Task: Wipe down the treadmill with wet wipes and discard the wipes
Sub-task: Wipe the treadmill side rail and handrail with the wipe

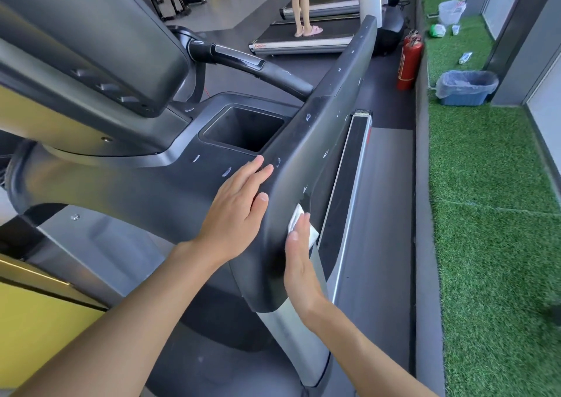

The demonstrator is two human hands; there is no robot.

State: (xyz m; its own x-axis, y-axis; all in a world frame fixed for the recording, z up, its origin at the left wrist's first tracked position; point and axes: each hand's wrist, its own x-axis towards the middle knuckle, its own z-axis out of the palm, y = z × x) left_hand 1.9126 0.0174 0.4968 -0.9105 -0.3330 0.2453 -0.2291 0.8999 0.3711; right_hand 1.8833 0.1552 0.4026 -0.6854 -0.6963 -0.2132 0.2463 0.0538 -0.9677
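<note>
Your right hand is laid flat with the fingers straight, pressing the white wet wipe against the outer face of the treadmill's side arm, down near its rounded lower end. It's not really a pinch from what I can see, just palm and fingers pinning the wipe to the plastic. The wipe sticks out above and to the right of your fingertips, and there's a darker shiny patch on the arm just above it.

Your left hand is open too. It lies flat on top of the same arm with the fingers straight and together and the thumb at the edge, holding nothing. Small white flecks dot the arm all the way up its length.

Just past your left fingertips is the square cup recess, and beyond that the grey console screen and a black handlebar. To the right, below the arm, runs the silver-edged deck rail.

Further right there's a strip of fake grass with a blue bin on it, lined with a clear bag. Two red fire extinguishers stand near the bin. In the background, someone in pink slippers is standing on another treadmill.
</note>
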